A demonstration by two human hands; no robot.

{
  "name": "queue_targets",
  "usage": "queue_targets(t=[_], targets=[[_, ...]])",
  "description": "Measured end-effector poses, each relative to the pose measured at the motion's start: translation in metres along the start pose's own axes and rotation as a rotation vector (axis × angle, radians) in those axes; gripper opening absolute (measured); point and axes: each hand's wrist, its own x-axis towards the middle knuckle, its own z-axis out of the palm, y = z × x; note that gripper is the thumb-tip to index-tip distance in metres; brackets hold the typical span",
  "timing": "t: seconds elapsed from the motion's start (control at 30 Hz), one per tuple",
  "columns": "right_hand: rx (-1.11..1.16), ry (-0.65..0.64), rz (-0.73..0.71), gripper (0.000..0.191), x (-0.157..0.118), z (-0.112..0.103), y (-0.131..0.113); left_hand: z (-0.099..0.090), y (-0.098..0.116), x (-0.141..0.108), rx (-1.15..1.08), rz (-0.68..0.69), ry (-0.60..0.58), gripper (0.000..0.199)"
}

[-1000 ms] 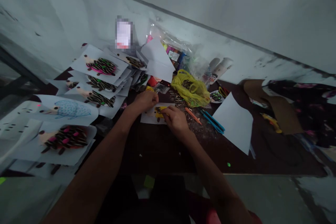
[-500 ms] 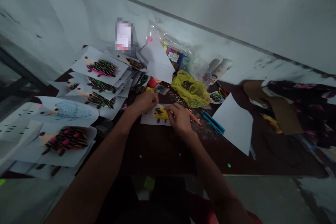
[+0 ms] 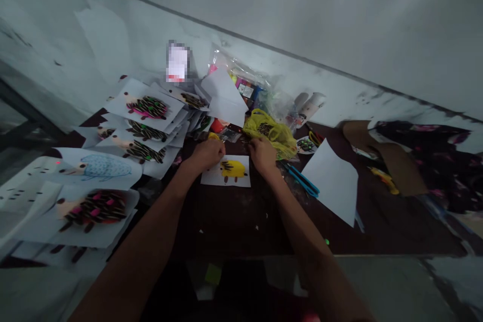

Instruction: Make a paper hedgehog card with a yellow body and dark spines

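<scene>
A small white card point(image 3: 208, 179) lies on the dark table, bearing a yellow hedgehog figure point(image 3: 237, 169) with a pale face, brown feet and a few dark seed-like spines on its front part. My left hand point(image 3: 209, 155) is closed at the card's upper left edge; whatever its fingers hold is hidden. Beyond the card's upper right corner, my right hand point(image 3: 264, 156) has its fingers drawn together over small dark seed-like pieces beside a yellow plastic bag point(image 3: 285, 142). More such pieces fill the bag. I cannot make out what the right fingertips grip.
Stacked hedgehog pictures point(image 3: 145, 105) and a blue fish-like drawing point(image 3: 105, 165) cover the left side. Blue-handled scissors point(image 3: 304, 181) and a white sheet point(image 3: 335, 178) lie right. Against the wall are clear plastic bags point(image 3: 279, 103). Brown cardboard point(image 3: 400, 173) and dark floral cloth point(image 3: 437, 161) lie far right.
My right hand has left the yellow figure and moved up and away to the loose pieces by the bag, uncovering the card. My left hand stays near the card's upper left edge.
</scene>
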Motion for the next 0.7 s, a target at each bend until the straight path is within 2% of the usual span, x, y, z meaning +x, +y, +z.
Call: queue_targets(t=[0.07,0.17,0.4,0.7], targets=[[-0.057,-0.042,0.049,0.028,0.005,-0.002,-0.002,0.002,-0.001,0.001,-0.001,0.003,0.006,0.025],[-0.092,-0.065,0.036,0.029,0.008,-0.003,-0.005,0.003,-0.002,0.001,-0.007,0.004,0.017,0.024],[-0.084,-0.024,0.003,0.032,0.006,0.002,-0.003,0.001,0.001,-0.002,-0.001,0.015,0.013,0.026],[0.189,0.177,-0.095,0.024,-0.005,0.004,0.011,-0.003,0.006,-0.003,0.016,-0.014,-0.022,0.025]])
